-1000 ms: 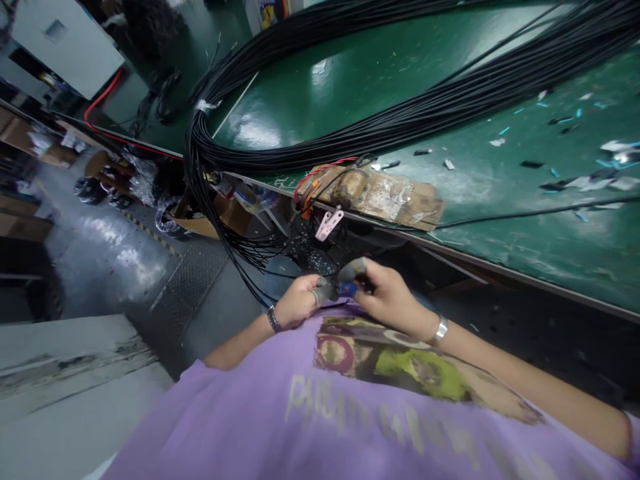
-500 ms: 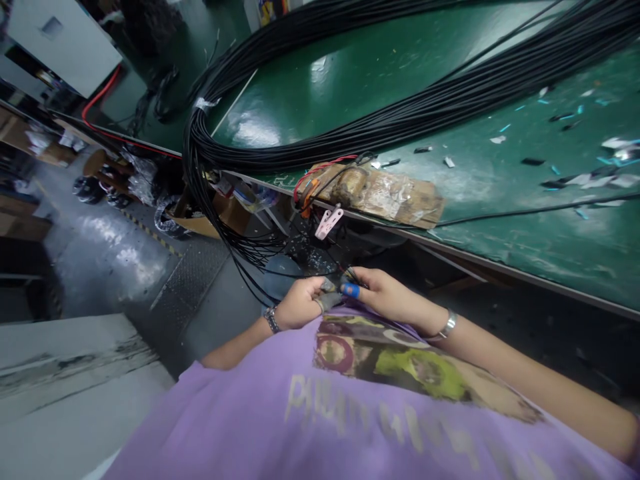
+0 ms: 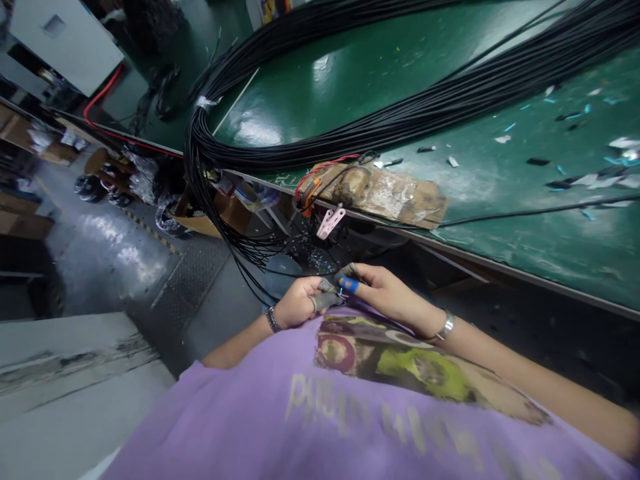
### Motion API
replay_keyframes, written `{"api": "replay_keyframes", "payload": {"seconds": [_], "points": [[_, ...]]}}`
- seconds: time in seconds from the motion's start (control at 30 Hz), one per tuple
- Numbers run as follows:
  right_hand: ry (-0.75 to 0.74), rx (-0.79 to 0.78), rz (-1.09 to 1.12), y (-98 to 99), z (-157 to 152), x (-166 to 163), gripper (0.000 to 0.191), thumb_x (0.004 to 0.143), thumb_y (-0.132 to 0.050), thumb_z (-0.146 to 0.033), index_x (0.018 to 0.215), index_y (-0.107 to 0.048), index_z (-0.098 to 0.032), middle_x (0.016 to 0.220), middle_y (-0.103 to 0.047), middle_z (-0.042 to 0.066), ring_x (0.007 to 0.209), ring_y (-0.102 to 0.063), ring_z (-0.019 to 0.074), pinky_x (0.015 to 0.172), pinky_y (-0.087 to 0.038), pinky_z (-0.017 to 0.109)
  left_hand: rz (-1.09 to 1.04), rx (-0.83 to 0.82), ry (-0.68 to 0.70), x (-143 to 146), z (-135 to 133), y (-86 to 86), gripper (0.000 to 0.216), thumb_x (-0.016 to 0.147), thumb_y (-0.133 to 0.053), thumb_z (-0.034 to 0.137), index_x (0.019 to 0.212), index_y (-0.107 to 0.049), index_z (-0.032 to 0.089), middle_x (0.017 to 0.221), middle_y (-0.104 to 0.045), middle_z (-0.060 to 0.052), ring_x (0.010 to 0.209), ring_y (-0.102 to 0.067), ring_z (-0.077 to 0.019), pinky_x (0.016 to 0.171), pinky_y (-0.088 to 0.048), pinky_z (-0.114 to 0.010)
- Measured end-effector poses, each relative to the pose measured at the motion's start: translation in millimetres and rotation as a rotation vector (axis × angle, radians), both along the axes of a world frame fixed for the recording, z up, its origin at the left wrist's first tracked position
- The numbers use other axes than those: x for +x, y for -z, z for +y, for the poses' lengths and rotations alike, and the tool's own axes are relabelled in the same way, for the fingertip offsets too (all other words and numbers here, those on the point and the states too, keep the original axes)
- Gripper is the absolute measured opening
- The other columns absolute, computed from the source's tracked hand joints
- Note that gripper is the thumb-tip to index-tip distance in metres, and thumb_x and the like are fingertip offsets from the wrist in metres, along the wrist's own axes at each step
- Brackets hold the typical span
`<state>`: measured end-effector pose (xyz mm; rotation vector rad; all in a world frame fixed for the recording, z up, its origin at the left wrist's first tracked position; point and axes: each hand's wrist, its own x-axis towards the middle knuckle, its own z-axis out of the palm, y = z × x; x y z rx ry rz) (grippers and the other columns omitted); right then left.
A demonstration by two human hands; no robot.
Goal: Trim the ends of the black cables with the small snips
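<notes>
My left hand (image 3: 299, 302), with grey finger covers on thumb and finger, is closed in a pinch on the end of a black cable (image 3: 313, 275). Close beside it, my right hand (image 3: 387, 292) pinches the same cable end, a blue wrap round its thumb. Thin light-blue and white wires (image 3: 341, 292) show between the fingertips. Both hands are just in front of the purple shirt, below the table edge. Leftward, the cable joins a hanging bunch of black cable ends (image 3: 250, 248) from the large coil (image 3: 320, 152). Exactly how the fingertips grip the wires is hidden.
On the green table (image 3: 300, 87) lies a taped wooden block (image 3: 405, 200) at the front edge, with a pink clip (image 3: 331, 223) hanging by it. Cable scraps (image 3: 537, 161) are scattered at right. A cardboard box (image 3: 233, 212) stands beneath the edge; a white surface (image 3: 75, 373) is at lower left.
The fingertips have shifted slightly, and light-blue and white wires now show between them. My right fingers have turned a little. The view has barely moved.
</notes>
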<state>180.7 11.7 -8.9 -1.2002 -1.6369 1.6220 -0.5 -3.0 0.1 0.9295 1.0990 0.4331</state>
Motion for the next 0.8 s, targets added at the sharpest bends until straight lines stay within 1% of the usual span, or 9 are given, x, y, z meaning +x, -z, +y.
{"api": "replay_keyframes", "payload": {"seconds": [0.13, 0.23, 0.33, 0.43, 0.5, 0.57, 0.63, 0.8], "points": [[-0.027, 0.038, -0.029, -9.7, -0.5, 4.7, 0.040, 0.073, -0.057, -0.056, 0.066, -0.053, -0.017, 0.062, -0.048, -0.002, 0.059, -0.042, 0.0116, 0.055, -0.038, 0.025, 0.019, -0.016, -0.035, 1.7, 1.2, -2.0, 0.045, 0.057, -0.073, 0.052, 0.064, -0.049, 0.014, 0.044, -0.045, 0.007, 0.032, -0.030, -0.0011, 0.034, -0.016, -0.017], [0.017, 0.023, -0.041, -14.9, 0.7, 5.8, 0.040, 0.069, -0.061, -0.057, 0.065, -0.053, -0.018, 0.061, -0.048, -0.002, 0.058, -0.042, 0.0118, 0.055, -0.038, 0.025, 0.005, -0.032, -0.048, 2.2, 1.5, -3.0, 0.045, 0.056, -0.073, 0.052, 0.063, -0.048, 0.015, 0.043, -0.044, 0.008, 0.032, -0.028, -0.0009, 0.034, -0.015, -0.017], [0.053, -0.051, -0.017, -16.0, 2.9, 4.3, 0.041, 0.065, -0.064, -0.058, 0.065, -0.053, -0.019, 0.062, -0.051, -0.001, 0.060, -0.044, 0.0127, 0.058, -0.041, 0.027, -0.038, -0.053, -0.031, 1.6, 1.0, -2.4, 0.046, 0.054, -0.074, 0.052, 0.063, -0.048, 0.015, 0.042, -0.042, 0.008, 0.032, -0.027, -0.0008, 0.034, -0.015, -0.018], [0.000, -0.186, 0.038, -13.6, 4.2, 1.6, 0.042, 0.062, -0.066, -0.058, 0.067, -0.053, -0.018, 0.063, -0.053, -0.002, 0.059, -0.045, 0.0121, 0.059, -0.043, 0.027, -0.065, -0.071, -0.016, 0.7, 0.5, -0.9, 0.046, 0.054, -0.075, 0.050, 0.064, -0.049, 0.015, 0.041, -0.040, 0.009, 0.033, -0.026, -0.0009, 0.035, -0.015, -0.018], [-0.038, -0.229, 0.051, -11.6, 3.8, -0.3, 0.043, 0.059, -0.070, -0.056, 0.071, -0.054, -0.018, 0.064, -0.053, -0.002, 0.059, -0.046, 0.0117, 0.058, -0.043, 0.027, -0.069, -0.075, -0.023, 0.5, 0.5, -0.5, 0.045, 0.055, -0.075, 0.050, 0.064, -0.049, 0.014, 0.041, -0.040, 0.009, 0.033, -0.026, -0.0010, 0.035, -0.013, -0.018], [-0.054, -0.204, 0.024, -9.7, 2.8, -1.8, 0.044, 0.055, -0.073, -0.052, 0.073, -0.054, -0.017, 0.066, -0.053, -0.002, 0.060, -0.047, 0.0118, 0.057, -0.043, 0.026, -0.061, -0.075, -0.038, 0.9, 0.8, -0.9, 0.046, 0.055, -0.074, 0.052, 0.063, -0.048, 0.014, 0.041, -0.041, 0.008, 0.033, -0.025, -0.0009, 0.035, -0.012, -0.019], [-0.043, -0.147, -0.017, -8.0, 1.4, -2.4, 0.042, 0.056, -0.073, -0.050, 0.073, -0.054, -0.017, 0.067, -0.054, -0.002, 0.062, -0.048, 0.0124, 0.058, -0.043, 0.026, -0.051, -0.066, -0.052, 1.8, 1.0, -1.6, 0.046, 0.056, -0.073, 0.052, 0.061, -0.047, 0.015, 0.040, -0.040, 0.008, 0.032, -0.025, -0.0007, 0.035, -0.012, -0.019], [0.000, -0.060, -0.021, -6.5, -2.6, 0.1, 0.037, 0.068, -0.063, -0.053, 0.073, -0.055, -0.017, 0.071, -0.058, 0.001, 0.066, -0.051, 0.0148, 0.063, -0.045, 0.029, -0.050, -0.027, -0.100, 3.6, 1.1, -2.3, 0.045, 0.058, -0.073, 0.050, 0.060, -0.047, 0.014, 0.040, -0.039, 0.008, 0.032, -0.025, -0.0005, 0.036, -0.013, -0.019]]}}
